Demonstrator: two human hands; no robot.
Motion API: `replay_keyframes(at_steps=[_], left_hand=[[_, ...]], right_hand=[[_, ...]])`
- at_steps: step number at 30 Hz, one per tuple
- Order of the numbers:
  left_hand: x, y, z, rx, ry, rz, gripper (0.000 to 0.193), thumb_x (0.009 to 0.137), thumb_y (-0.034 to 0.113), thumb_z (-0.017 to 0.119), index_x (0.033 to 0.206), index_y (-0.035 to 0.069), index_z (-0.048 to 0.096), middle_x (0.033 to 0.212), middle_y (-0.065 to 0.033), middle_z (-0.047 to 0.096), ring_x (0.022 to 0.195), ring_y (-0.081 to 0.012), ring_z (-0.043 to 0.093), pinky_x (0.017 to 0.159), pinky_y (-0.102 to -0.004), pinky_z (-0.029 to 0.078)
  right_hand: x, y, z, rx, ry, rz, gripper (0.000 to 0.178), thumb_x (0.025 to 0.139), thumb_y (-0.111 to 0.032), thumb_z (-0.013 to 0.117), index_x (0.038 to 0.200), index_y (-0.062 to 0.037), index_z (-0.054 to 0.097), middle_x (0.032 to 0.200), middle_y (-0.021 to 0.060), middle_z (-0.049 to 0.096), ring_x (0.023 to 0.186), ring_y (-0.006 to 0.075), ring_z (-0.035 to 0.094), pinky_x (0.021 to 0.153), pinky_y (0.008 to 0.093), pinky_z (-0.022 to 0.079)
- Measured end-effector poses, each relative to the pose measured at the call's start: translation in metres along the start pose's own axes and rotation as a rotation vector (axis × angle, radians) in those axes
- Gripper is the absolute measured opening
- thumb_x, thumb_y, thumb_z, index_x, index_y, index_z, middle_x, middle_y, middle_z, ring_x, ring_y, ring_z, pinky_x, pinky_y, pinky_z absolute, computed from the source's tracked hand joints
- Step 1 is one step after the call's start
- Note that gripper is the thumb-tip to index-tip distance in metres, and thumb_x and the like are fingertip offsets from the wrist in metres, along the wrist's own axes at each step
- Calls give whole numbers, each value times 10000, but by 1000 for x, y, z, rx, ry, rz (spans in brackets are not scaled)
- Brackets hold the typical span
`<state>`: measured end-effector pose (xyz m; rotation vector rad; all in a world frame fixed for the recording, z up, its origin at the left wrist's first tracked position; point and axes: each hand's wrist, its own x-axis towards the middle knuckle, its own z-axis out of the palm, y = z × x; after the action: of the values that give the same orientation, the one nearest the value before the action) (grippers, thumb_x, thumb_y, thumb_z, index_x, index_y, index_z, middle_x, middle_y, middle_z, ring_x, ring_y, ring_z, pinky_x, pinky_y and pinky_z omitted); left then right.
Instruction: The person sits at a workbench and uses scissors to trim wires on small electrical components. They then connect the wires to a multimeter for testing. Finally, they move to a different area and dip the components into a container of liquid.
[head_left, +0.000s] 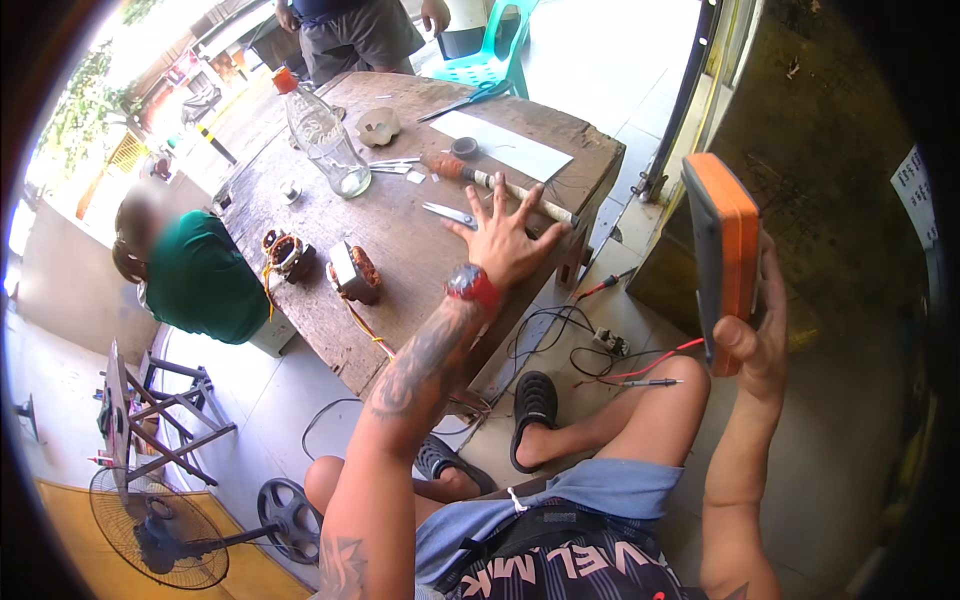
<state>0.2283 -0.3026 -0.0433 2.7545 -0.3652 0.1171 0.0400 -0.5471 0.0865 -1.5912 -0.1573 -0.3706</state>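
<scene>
My left hand (508, 245) lies on the wooden table (400, 230) near its right edge, fingers spread and nothing gripped. Its fingertips reach a stick with a pale wrapped shaft (545, 203) and an orange-brown handle. Small scissors (447, 213) lie beside that hand, partly covered. In my right hand (758, 345), raised above my right knee, stands an orange and dark grey multimeter (738, 245), its edge toward me. A red lead and a black probe (652, 382) show by my knee. Two copper-wound motor coils, one (290, 255) with a round core and one (355, 273) with a block core, sit on the table's left part.
A glass bottle (325, 140), white paper (505, 143), a tape roll (464, 148) and blue-handled scissors (480, 95) occupy the far tabletop. Cables and a socket (610, 342) lie on the floor. A fan (160, 530) stands lower left; one person (200, 275) sits left, another (355, 40) stands behind.
</scene>
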Motion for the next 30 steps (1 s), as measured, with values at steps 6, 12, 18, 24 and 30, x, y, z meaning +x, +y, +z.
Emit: replay_keyframes(at_steps=[6,12,18,24,30], left_hand=[[77,-35,-8,5,32,-29,1078,794,974,400,1524,191,520,1724,-204,140,1555,-554,48,1126,-844,68],[71,-16,-36,-269,339,328,916,959,829,272,1589,179,414,1603,-263,332,1499,-480,249,1174,-706,134],[-193,99,-7,-1602,-345,341,769,1069,648,397,1569,64,399,1192,-117,669,1167,-228,610,1076,-358,408],[-294,72,-11,-1366,-337,-159,300,1134,277,483,1210,-3,558,1044,-36,603,1025,-104,578,912,-259,476],[-392,43,-64,-1089,-302,-319,311,1113,259,528,1265,-12,534,954,-97,629,925,-166,630,836,-327,515]], right_hand=[[0,1,-6,-2,24,43,1224,643,-517,951,1557,23,341,1449,199,495,1386,297,488,1180,412,351],[9,-17,27,-22,-105,111,1333,610,-565,971,1570,36,268,1415,197,510,1324,281,525,1097,392,440],[67,-32,90,-13,-200,-231,1151,741,-579,876,1526,40,306,1311,212,584,1207,257,600,994,387,507],[145,-16,194,-444,132,-729,1157,737,-767,788,1432,73,400,1295,329,539,1217,302,612,851,364,621],[150,58,245,-849,-221,-70,1296,569,-791,850,1559,-124,347,1414,348,441,1399,494,416,1044,588,480]])
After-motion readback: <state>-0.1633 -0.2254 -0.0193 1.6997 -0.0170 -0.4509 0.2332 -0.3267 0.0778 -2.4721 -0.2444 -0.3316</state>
